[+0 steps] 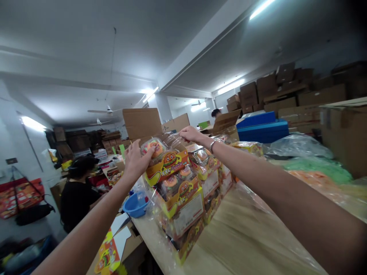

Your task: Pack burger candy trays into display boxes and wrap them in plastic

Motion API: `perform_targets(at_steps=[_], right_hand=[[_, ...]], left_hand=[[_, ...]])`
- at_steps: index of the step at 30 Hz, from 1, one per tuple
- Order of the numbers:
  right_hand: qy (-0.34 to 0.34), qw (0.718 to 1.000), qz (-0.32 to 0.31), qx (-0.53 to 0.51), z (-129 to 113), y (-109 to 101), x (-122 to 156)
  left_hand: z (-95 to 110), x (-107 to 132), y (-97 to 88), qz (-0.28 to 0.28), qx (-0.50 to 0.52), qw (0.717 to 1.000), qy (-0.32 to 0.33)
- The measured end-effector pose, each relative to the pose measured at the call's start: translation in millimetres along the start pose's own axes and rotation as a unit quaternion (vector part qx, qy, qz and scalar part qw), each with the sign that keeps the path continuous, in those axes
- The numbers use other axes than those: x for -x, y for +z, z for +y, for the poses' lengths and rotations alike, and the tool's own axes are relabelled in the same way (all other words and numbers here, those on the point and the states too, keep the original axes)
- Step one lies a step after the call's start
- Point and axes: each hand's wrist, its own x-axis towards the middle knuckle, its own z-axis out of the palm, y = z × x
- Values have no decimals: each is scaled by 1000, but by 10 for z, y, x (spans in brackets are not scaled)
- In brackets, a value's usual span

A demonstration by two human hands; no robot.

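Several yellow-and-orange display boxes (183, 193) printed with a smiling burger stand stacked in front of me, wrapped partly in clear plastic. The burger-shaped pieces inside show through clear domed packs. My left hand (137, 158) grips the top left box (169, 163), thumb over a clear burger pack (155, 147) and fingers at its far left side. My right hand (190, 133), a bracelet on its wrist, is closed in a pinch on clear plastic film (174, 139) above the stack's back. Its fingertips are partly hidden.
The stack stands on a brown-topped table (229, 233). A blue basin (136, 205) is at its left edge, near a person in black (77, 194). Plastic bags (315, 168) lie on the right, before blue boxes (262, 128). Flat printed cards (110, 254) lie lower left.
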Motion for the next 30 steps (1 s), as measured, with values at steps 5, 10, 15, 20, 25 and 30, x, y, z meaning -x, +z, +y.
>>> perform_targets(at_steps=[5, 10, 15, 20, 25, 30], right_hand=[[-35, 999, 14, 29, -145, 23, -2], [-20, 997, -28, 66, -160, 35, 81], [40, 995, -48, 73, 17, 92, 60], [51, 998, 18, 43, 184, 200, 52], [24, 999, -33, -13, 329, 94, 251], [-60, 997, -36, 38, 479, 74, 300]], left_hand=[[-41, 69, 87, -21, 94, 994, -58], [44, 151, 64, -5, 82, 995, -56], [85, 164, 166, 20, 59, 998, -28], [103, 169, 296, 37, 73, 996, -40], [133, 210, 278, 30, 78, 995, -52], [140, 208, 251, 23, 66, 996, -54]])
